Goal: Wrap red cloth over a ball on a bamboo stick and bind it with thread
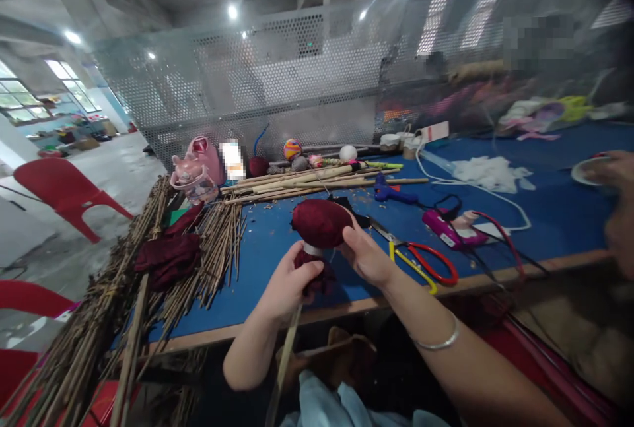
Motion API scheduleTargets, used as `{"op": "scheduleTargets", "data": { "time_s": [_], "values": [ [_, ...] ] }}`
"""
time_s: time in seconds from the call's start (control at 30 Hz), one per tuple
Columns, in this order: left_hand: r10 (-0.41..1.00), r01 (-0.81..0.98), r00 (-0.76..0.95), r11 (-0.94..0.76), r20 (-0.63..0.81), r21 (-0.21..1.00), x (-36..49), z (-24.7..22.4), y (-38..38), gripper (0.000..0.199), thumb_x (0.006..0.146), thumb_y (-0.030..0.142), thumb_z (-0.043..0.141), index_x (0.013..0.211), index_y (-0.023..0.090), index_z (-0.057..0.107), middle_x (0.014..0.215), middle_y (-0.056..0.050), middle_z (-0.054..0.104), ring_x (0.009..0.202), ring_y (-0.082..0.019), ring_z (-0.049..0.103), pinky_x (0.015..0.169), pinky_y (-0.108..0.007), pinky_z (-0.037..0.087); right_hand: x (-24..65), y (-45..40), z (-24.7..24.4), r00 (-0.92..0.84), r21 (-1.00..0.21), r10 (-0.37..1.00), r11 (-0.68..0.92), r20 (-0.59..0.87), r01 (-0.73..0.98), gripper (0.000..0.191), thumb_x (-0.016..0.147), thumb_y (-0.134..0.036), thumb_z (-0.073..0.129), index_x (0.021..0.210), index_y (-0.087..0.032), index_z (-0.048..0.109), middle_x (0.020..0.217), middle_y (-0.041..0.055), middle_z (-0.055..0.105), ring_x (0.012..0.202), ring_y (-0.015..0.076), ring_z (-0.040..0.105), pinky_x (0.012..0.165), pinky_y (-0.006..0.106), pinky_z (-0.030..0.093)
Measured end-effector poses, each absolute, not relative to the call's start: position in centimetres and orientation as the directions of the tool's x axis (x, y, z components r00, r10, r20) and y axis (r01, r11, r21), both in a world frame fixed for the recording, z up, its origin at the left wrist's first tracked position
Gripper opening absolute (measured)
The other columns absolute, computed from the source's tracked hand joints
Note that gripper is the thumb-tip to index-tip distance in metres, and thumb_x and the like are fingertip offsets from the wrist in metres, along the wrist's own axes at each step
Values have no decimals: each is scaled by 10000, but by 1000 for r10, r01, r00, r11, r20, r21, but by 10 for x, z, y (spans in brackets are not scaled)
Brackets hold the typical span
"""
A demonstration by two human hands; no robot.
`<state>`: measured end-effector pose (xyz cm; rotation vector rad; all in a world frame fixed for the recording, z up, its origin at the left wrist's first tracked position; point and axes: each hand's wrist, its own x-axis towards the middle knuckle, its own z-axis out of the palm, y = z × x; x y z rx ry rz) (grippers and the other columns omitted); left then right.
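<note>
Between my hands is a rounded bundle wrapped in dark red cloth (pixel 321 222), with a white band (pixel 312 250) around its gathered neck. A thin pale stick (pixel 286 348) runs down below it. My left hand (pixel 284 282) is closed around the neck and loose cloth ends, thumb on top. Against the bundle's right side rests my right hand (pixel 370 257), thumb in front and the other fingers mostly hidden behind. Just right of that hand lie scissors (pixel 416 261) with red and yellow handles. More dark red cloth (pixel 171 259) lies on sticks at left.
Bundles of thin twigs (pixel 106 288) hang over the table's left edge. Behind the bundle lie peeled sticks (pixel 297 183), a blue glue gun (pixel 396 192) and a pink cup (pixel 193 176). A purple device (pixel 453 230) with cords sits at right. Another person's hand (pixel 620 173) holds a bowl (pixel 589 170).
</note>
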<state>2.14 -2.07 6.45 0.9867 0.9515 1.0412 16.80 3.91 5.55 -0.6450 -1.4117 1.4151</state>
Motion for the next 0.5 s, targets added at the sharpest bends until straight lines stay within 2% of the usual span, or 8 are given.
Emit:
{"op": "scheduleTargets", "data": {
  "time_s": [0.1, 0.2, 0.3, 0.37, 0.43, 0.5],
  "values": [
    [940, -439, 315, 265, -130, 859, 15, 60, -20, 330, 678, 310, 554, 977, 186, 489, 567, 55, 491, 314, -43, 353, 270, -128, 207, 166, 33, 37, -597, -966, 785, 5, 163, -257, 588, 736, -691, 432, 1090, -238, 561, 980, 59, 635, 887, 204, 588, 776, 350, 464],
    [942, -537, 324, 258, -85, 803, 7, 55, -16, 294, 688, 342, 495, 920, 163, 508, 632, 10, 555, 309, -58, 404, 241, -144, 244, 168, 23, 33, -663, -989, 743, -5, 97, -150, 508, 717, -633, 531, 958, -194, 616, 839, 42, 625, 723, 163, 564, 647, 292, 449],
    [946, -565, 310, 262, -93, 782, 0, 50, -11, 303, 726, 363, 452, 934, 153, 515, 698, -24, 595, 341, -74, 455, 240, -153, 288, 176, 17, 38, -549, -998, 833, 54, 68, -42, 365, 722, -527, 606, 694, -164, 586, 613, -12, 527, 544, 99, 448, 514, 231, 357],
    [944, -567, 306, 284, -122, 773, -4, 46, -8, 309, 745, 372, 444, 954, 153, 508, 724, -34, 614, 335, -65, 445, 243, -146, 284, 183, 16, 39, -440, -997, 895, 77, 71, -4, 422, 734, -497, 607, 517, -171, 450, 469, -55, 357, 445, 70, 307, 439, 221, 260],
    [941, -567, 297, 312, -164, 762, -6, 44, -5, 316, 746, 389, 450, 959, 160, 495, 700, -27, 617, 309, -52, 412, 244, -139, 260, 187, 16, 38, -324, -994, 940, 102, 109, -38, 500, 742, -488, 602, 464, -184, 317, 441, -71, 238, 420, 63, 223, 418, 225, 210],
    [936, -550, 293, 332, -195, 766, -6, 42, -5, 351, 749, 429, 453, 977, 164, 487, 651, -13, 608, 280, -49, 385, 244, -141, 240, 188, 17, 37, -259, -987, 955, 124, 146, -97, 480, 734, -465, 622, 494, -188, 312, 470, -64, 287, 441, 71, 275, 438, 222, 258]
  ]
}}
